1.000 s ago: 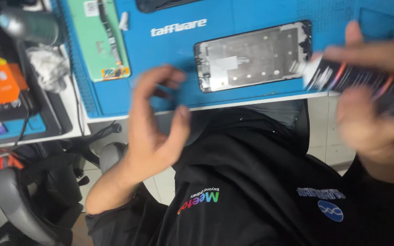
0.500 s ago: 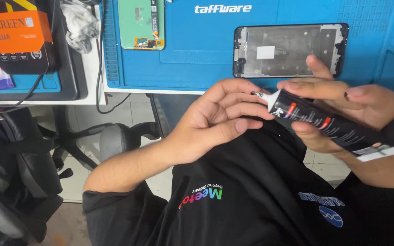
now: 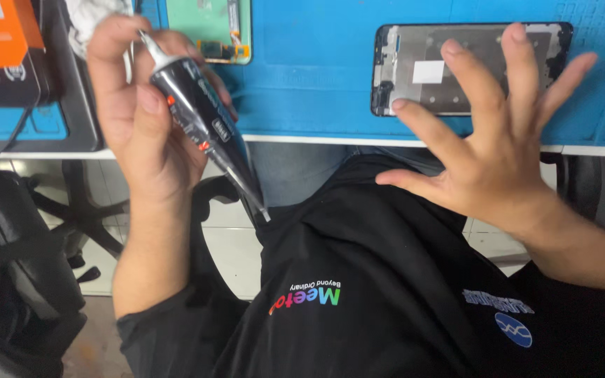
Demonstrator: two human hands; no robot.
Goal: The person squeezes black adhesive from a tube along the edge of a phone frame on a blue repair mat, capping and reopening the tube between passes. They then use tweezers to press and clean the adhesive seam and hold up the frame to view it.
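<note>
Head | left hand (image 3: 141,119) now grips glue tube (image 3: 201,119) | right hand (image 3: 498,154) released, spread open

Two hands: left hand (image 3: 138,119), right hand (image 3: 491,140). One black glue tube (image 3: 201,119). One phone frame (image 3: 467,66). One green circuit board (image 3: 208,28). One orange box (image 3: 1,35). One blue mat (image 3: 316,84).

The left hand (image 3: 138,119) is covering the upper middle of the black glue tube (image 3: 201,122), so the grip underneath is hiding from view. The spread fingers of the right hand (image 3: 488,147) are masking part of the phone frame (image 3: 425,70). The top edge is cutting off the green circuit board (image 3: 208,28), the orange box (image 3: 1,35) and a white cloth (image 3: 89,17). The left edge is cropping a dark chair (image 3: 8,280).
</note>
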